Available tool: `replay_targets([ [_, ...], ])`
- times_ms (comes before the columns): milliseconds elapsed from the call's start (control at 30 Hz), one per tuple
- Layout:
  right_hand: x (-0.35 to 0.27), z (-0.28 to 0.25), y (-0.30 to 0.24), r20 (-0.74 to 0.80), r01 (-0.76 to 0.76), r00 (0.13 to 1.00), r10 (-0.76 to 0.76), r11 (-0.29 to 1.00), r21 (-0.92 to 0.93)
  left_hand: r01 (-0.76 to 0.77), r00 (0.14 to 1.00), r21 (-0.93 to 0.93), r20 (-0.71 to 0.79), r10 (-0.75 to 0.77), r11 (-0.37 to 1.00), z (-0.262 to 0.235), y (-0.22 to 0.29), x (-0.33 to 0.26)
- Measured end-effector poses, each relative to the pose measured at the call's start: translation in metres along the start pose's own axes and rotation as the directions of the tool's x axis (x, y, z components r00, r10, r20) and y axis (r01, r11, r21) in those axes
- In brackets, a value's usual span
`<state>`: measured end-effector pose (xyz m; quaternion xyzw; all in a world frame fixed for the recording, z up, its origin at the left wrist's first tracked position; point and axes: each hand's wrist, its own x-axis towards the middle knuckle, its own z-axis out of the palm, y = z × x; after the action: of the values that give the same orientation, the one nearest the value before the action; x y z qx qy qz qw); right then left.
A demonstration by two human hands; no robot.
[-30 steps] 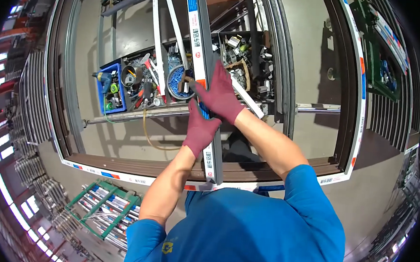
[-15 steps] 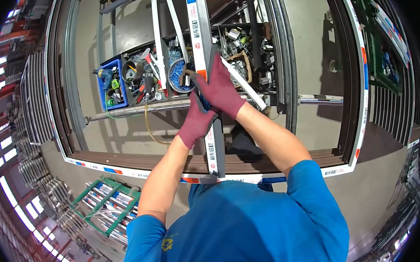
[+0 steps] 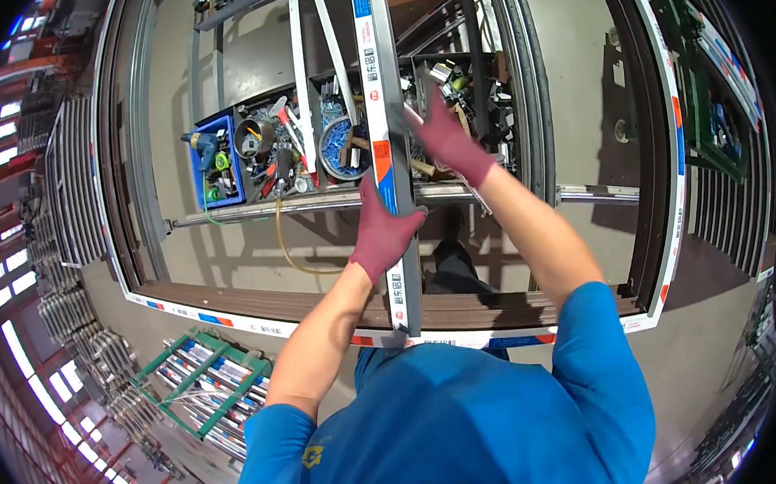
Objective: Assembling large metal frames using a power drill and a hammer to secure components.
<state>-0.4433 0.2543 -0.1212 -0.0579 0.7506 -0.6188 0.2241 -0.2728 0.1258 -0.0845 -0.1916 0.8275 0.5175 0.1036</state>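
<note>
A long aluminium profile (image 3: 380, 125) with a white printed protective film and red and blue patches runs lengthwise across the frame's middle. My left hand (image 3: 383, 233), in a maroon glove, grips it, with the thumb over its right side and the fingers along its left. Just right of the profile, my right hand (image 3: 452, 143), in the same kind of glove, hovers above a tray of metal parts (image 3: 449, 80). Its fingers and thumb are apart, the dark fingertips somewhat blurred, and no held thing shows.
A large brown frame (image 3: 249, 302) with film-covered edges surrounds the work. Inside it lie a blue crate (image 3: 209, 198) with a drill, a round tub of blue screws (image 3: 333, 153) and hand tools (image 3: 276, 167). A metal rail (image 3: 319, 201) crosses below. A green rack (image 3: 207, 382) stands lower left.
My right hand has let go of the profile and moved right, over the parts tray. The left hand keeps its hold. A small block now rests on the tub of blue screws.
</note>
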Motion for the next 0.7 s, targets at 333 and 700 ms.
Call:
replay_targets([
  [333, 0.05, 0.004, 0.044, -0.465, 0.3, 0.861, -0.207, 0.944, 0.136, 0.06, 0.998, -0.068, -0.006, -0.06, 0.996, -0.009, -0.006, -0.011],
  [700, 0.141, -0.144, 0.424, -0.703, -0.686, 0.703, 0.111, 0.368, -0.628, -0.311, 0.943, 0.097, 0.155, 0.294, 0.946, 0.008, 0.001, 0.013],
])
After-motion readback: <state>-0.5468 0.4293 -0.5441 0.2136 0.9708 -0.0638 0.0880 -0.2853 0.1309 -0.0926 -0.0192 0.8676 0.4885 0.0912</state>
